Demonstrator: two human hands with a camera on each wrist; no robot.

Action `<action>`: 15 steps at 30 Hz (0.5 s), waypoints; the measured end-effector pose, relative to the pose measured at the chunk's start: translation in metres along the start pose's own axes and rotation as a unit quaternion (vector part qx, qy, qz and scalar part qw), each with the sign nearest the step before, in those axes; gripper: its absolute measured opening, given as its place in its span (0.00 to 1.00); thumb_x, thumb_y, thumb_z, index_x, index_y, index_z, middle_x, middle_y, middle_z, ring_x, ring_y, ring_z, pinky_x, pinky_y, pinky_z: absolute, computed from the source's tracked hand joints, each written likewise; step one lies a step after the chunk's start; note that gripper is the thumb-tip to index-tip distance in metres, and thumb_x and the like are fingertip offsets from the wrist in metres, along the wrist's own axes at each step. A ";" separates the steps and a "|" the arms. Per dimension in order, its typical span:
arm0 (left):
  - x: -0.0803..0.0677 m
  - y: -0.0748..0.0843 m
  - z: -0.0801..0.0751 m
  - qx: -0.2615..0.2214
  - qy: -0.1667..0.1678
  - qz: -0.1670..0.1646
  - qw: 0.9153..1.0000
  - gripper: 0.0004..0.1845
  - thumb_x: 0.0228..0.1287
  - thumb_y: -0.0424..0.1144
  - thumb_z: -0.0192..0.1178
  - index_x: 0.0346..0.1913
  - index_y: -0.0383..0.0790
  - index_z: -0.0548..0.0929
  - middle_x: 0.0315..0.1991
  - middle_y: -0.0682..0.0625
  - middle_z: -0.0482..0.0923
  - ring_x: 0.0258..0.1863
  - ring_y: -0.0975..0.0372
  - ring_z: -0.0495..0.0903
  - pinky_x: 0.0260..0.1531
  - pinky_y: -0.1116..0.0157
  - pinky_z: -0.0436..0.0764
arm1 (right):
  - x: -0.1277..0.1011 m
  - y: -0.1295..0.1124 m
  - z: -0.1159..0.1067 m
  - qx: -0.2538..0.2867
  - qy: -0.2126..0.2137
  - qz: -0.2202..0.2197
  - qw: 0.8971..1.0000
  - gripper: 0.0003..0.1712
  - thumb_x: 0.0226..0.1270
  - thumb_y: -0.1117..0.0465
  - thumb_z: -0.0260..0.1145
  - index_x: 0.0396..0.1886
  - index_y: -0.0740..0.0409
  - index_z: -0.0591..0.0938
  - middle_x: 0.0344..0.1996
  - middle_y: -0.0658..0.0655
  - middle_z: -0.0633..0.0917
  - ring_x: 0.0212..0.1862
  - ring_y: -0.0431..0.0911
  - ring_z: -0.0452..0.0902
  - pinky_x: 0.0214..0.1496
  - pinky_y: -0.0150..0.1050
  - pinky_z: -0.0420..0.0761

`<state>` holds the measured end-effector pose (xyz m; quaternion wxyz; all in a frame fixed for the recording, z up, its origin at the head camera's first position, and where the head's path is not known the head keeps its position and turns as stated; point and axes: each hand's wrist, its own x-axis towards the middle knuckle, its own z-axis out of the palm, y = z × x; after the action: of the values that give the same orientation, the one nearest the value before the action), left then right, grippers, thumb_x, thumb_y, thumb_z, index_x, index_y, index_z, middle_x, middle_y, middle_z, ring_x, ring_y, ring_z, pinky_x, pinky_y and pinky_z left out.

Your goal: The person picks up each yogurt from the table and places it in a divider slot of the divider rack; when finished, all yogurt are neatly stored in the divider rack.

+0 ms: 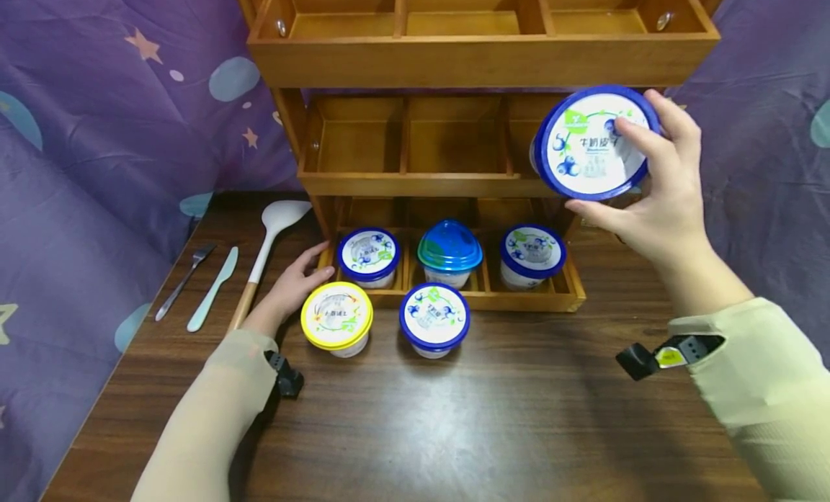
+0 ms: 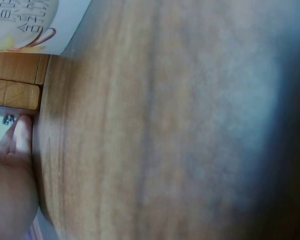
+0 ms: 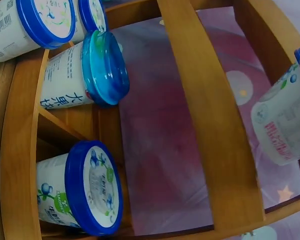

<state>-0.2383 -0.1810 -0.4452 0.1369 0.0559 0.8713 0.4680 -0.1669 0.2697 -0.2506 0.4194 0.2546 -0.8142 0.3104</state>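
— How far along is the shelving, from where you stand?

— About halfway, I'd judge. The bottom tier of the wooden rack (image 1: 447,300) holds three tubs: a blue-lidded tub (image 1: 368,256) on the left, a domed-lid tub (image 1: 449,252) in the middle, and another blue one (image 1: 532,254) on the right. The middle and top tiers look bare, as far as I can see into them.

— And what's in hand?

— The right hand (image 1: 655,192) has its fingers and thumb curled round a blue-rimmed yogurt tub (image 1: 593,143), lid tilted toward us, raised at about two o'clock beside the middle tier's right compartment.

— The other hand?

— The left hand (image 1: 295,282) rests on the table (image 1: 486,415) with fingers relaxed, holding nothing, fingertips touching the rack's left corner at about nine o'clock.

— What's left out?

— Two tubs in front of the rack: a yellow-lidded tub (image 1: 336,317) and a blue-lidded one (image 1: 434,317) beside it.
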 end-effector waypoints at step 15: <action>-0.001 0.000 0.000 -0.002 0.001 0.002 1.000 0.38 0.65 0.58 0.52 0.74 0.54 0.53 0.72 0.44 0.51 0.65 0.45 0.59 0.62 0.45 0.56 | -0.007 0.020 0.023 -0.025 0.018 0.030 0.999 0.47 0.44 0.30 0.67 0.58 0.55 0.71 0.66 0.57 0.56 0.69 0.47 0.50 0.67 0.42 0.57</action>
<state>-0.2371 -0.1814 -0.4455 0.1349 0.0567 0.8705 0.4698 -0.1888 0.2681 -0.2728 0.4307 0.2137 -0.8215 0.3067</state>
